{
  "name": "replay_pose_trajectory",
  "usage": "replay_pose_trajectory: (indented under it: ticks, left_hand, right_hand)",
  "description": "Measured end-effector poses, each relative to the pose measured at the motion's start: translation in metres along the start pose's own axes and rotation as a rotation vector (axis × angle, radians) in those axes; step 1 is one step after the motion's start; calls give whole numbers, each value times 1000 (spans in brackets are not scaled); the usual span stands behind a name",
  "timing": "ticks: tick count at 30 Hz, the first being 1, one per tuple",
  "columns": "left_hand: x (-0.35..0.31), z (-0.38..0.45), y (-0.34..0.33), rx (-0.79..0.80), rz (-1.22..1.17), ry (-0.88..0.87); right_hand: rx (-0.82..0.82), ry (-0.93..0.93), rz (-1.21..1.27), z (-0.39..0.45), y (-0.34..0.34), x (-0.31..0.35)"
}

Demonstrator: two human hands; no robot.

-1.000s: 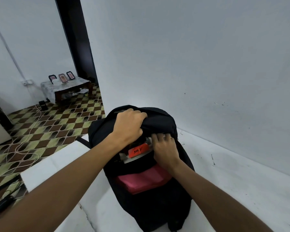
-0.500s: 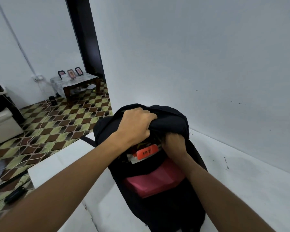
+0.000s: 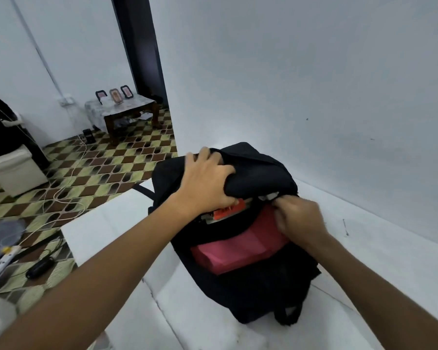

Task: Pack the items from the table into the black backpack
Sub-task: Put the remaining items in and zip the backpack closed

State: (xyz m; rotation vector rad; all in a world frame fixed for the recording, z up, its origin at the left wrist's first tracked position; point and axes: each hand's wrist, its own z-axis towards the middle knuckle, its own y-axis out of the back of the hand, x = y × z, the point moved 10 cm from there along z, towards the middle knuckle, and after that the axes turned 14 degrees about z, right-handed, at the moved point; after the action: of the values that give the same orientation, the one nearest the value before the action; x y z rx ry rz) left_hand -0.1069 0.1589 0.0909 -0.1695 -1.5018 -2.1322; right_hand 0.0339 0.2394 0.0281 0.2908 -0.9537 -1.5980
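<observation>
While the left hand (image 3: pixel 208 183) clutched the backpack (image 3: pixel 250 248) flap, the right hand (image 3: pixel 300 218) pinched what seemed the zipper; pulling steadily looked wise.

You are gripping the matt black woven cloth of the backpack (image 3: pixel 261 173), which folds softly and gives no shine. Inside it lies a flat pink slab (image 3: pixel 240 248) with a smooth, dull face; whether it is card or plastic you cannot tell. Beside that sits an orange-red label (image 3: pixel 229 210) with a slight gloss, like printed plastic or coated paper. The white table top (image 3: pixel 364 269) looks smooth and matt, with scuffs. The far low table (image 3: pixel 127 114) has dark polished wooden legs.
</observation>
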Motion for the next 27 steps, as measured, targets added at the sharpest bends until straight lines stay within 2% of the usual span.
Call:
replay_pose_trajectory:
  ticks: [2, 3, 5, 7, 9, 12, 14, 15, 18, 21, 24, 25, 27]
  left_hand:
    - [15, -15, -10, 70, 66, 74]
    - [25, -25, -13, 98, 21, 144]
    - [51, -43, -27, 166, -225, 323]
    - [59, -57, -32, 130, -547, 438]
    - [56, -71, -17, -32, -772, 493]
    - [43, -90, 20, -310, -876, 395]
    - [36, -104, 30, -400, -910, 339]
    - [36, -110, 27, -387, -964, 349]
    - [37, -135, 10, -251, -1082, 333]
    - [30, -166, -5, -47, -915, 99]
    - [13, -199, -38, 260, -695, -76]
    - [9, -208, -47, 335, -668, -106]
    - [3, -216, -54, 423, -664, -139]
  right_hand:
    - [-149, -285, 36, -31, 37, -28]
    - [-123, -480, 88, -48, 41, -47]
    - [74, -842, 244, -80, 20, -79]
    - [144, -1029, 496, -99, -2, -85]
    - [79, -1066, 640, -104, -5, -79]
    - [47, -1100, 764, -105, -9, -67]
    - [93, -1147, 886, -111, -15, -52]
    - [117, -1169, 928, -116, -18, -44]
    - [184, -1193, 1033, -131, -27, -19]
    - [267, -1158, 1107, -141, -35, 5]
    - [375, -1070, 948, -142, -30, 13]
    - [360, -1063, 885, -141, -25, 7]
    - [215, -1107, 867, -140, -13, -10]
